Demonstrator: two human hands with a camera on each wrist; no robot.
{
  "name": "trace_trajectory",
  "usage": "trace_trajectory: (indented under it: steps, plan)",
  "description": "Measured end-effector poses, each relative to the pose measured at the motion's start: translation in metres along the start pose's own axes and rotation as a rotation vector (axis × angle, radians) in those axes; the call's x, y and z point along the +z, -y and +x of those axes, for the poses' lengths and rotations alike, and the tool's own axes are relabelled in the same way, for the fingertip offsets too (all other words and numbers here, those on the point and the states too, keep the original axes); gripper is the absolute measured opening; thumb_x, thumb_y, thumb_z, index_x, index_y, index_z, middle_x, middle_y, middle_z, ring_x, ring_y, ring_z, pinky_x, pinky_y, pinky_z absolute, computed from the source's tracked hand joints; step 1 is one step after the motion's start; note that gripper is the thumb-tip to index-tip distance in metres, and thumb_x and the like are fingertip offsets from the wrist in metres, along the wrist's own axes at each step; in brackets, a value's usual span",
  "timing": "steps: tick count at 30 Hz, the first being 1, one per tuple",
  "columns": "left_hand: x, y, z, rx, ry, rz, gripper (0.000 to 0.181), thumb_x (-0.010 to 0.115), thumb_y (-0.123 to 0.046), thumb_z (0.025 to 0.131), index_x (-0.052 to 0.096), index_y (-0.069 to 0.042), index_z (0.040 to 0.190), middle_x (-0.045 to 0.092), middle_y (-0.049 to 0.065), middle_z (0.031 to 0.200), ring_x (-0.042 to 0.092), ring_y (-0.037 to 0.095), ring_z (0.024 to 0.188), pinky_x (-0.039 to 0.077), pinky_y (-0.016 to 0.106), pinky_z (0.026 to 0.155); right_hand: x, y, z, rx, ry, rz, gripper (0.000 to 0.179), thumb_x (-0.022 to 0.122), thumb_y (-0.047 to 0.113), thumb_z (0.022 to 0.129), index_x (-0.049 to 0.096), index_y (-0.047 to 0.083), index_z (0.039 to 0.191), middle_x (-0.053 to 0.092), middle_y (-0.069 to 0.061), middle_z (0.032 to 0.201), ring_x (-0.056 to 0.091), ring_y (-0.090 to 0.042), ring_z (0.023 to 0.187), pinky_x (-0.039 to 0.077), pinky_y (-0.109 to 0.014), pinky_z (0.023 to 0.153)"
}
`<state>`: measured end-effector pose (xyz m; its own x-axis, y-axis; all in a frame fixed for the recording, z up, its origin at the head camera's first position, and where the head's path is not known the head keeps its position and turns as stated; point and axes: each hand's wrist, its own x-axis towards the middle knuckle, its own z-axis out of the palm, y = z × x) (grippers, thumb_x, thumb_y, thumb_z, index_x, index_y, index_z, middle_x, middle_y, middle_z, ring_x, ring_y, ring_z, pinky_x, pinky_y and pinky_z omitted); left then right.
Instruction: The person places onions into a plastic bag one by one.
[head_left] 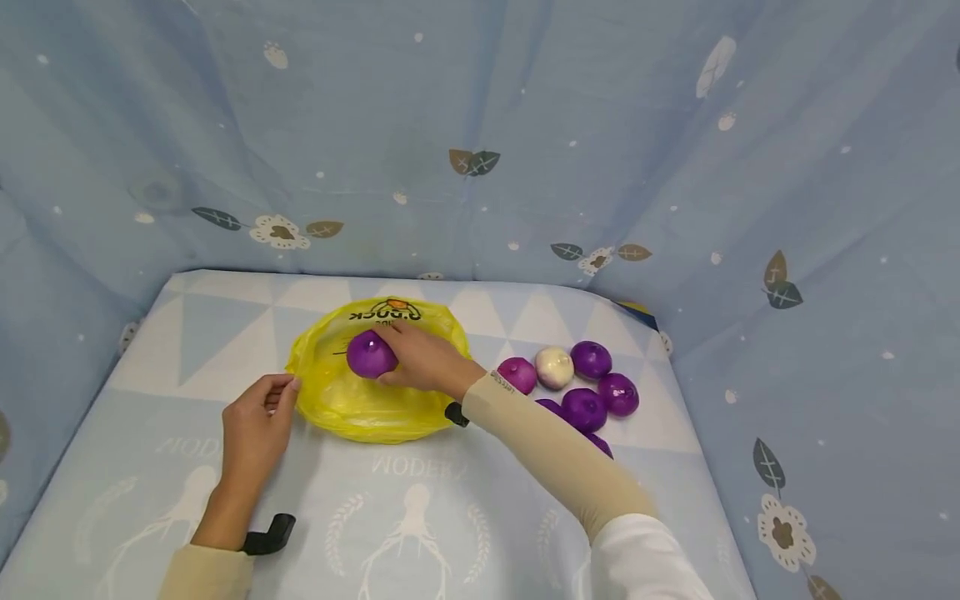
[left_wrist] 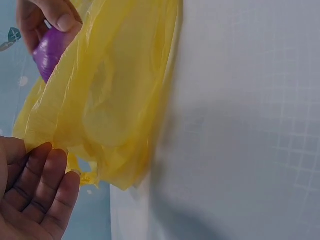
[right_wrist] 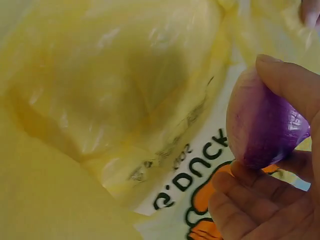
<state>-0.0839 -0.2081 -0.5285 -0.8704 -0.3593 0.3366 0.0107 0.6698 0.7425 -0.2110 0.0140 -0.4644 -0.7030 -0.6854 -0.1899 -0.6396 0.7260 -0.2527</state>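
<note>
with fingers clamped: right hand (head_left: 420,358) on purple onion (head_left: 367,355), left hand (head_left: 257,423) on yellow bag (head_left: 356,412)
likely mid-bagging; next, lower inside and release.

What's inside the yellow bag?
A purple onion, gripped by the right hand, is at the mouth of the yellow bag, in or just above it. Around it only bag plastic shows; what hand and onion cover is hidden.

Between the left hand (head_left: 258,421) and the right sleeve (head_left: 555,450), a hand could pass above the table (head_left: 322,483), but over the yellow bag (head_left: 375,421) the right hand (head_left: 423,358) with its purple onion (head_left: 371,354) obstructs the way.
</note>
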Motion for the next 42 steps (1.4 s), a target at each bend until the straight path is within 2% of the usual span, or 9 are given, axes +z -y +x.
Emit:
trace_trajectory:
  steps: [9,18,22,26,32,36,42]
  plan:
    - [0.002,-0.002,0.0,-0.005,-0.004,-0.009,0.022,0.064,-0.022,0.094,0.068,-0.002,0.104,0.069,0.008,0.09,0.059,0.015,0.074,0.039,0.002,0.065,0.023,-0.005,0.034,0.073,-0.01,0.13,0.077,0.071,0.051,0.083,0.037,0.022,0.146,0.047,0.001,0.14,0.047,-0.012,0.122,0.039,-0.027,0.103]
    - [0.003,-0.003,-0.003,-0.021,-0.002,-0.034,0.021,0.065,-0.02,0.094,0.069,-0.002,0.104,0.069,0.009,0.09,0.061,0.019,0.075,0.041,0.005,0.065,0.04,0.003,0.057,0.148,-0.012,0.15,0.075,0.069,0.051,0.084,0.037,0.021,0.145,0.048,0.002,0.136,0.048,-0.012,0.119,0.042,-0.028,0.102]
    - [0.004,-0.003,-0.003,-0.012,-0.009,-0.04,0.021,0.065,-0.02,0.094,0.069,-0.002,0.104,0.069,0.008,0.089,0.061,0.019,0.074,0.042,0.005,0.065,0.043,0.005,0.063,0.164,-0.032,0.118,0.077,0.069,0.053,0.084,0.036,0.023,0.146,0.047,0.001,0.137,0.05,-0.013,0.117,0.044,-0.03,0.1]
    - [0.003,-0.004,-0.002,-0.005,-0.011,-0.049,0.02,0.065,-0.02,0.094,0.069,-0.003,0.103,0.069,0.008,0.09,0.061,0.018,0.074,0.042,0.005,0.065,0.047,0.008,0.069,0.143,-0.045,0.051,0.08,0.067,0.056,0.084,0.033,0.023,0.149,0.047,0.0,0.139,0.052,-0.015,0.117,0.045,-0.031,0.099]
    - [0.003,-0.007,-0.001,-0.01,-0.001,-0.041,0.021,0.064,-0.02,0.094,0.069,-0.003,0.104,0.069,0.008,0.091,0.061,0.018,0.075,0.042,0.006,0.066,0.054,0.015,0.077,0.119,-0.082,-0.028,0.082,0.065,0.062,0.081,0.036,0.021,0.147,0.054,-0.001,0.13,0.056,-0.015,0.109,0.045,-0.03,0.097]
    - [0.001,-0.007,0.001,-0.002,-0.011,-0.038,0.02,0.064,-0.02,0.094,0.069,-0.002,0.104,0.069,0.009,0.09,0.062,0.019,0.074,0.041,0.005,0.065,0.058,0.022,0.084,0.141,-0.096,-0.067,0.081,0.063,0.067,0.079,0.039,0.024,0.144,0.058,0.001,0.123,0.058,-0.016,0.103,0.047,-0.031,0.094]
    - [-0.001,-0.006,-0.001,-0.024,-0.005,-0.019,0.021,0.064,-0.021,0.095,0.069,-0.003,0.105,0.069,0.008,0.09,0.062,0.018,0.074,0.042,0.006,0.065,0.062,0.03,0.089,0.192,-0.111,-0.054,0.078,0.062,0.068,0.079,0.042,0.024,0.14,0.063,0.002,0.115,0.061,-0.017,0.097,0.05,-0.033,0.089]
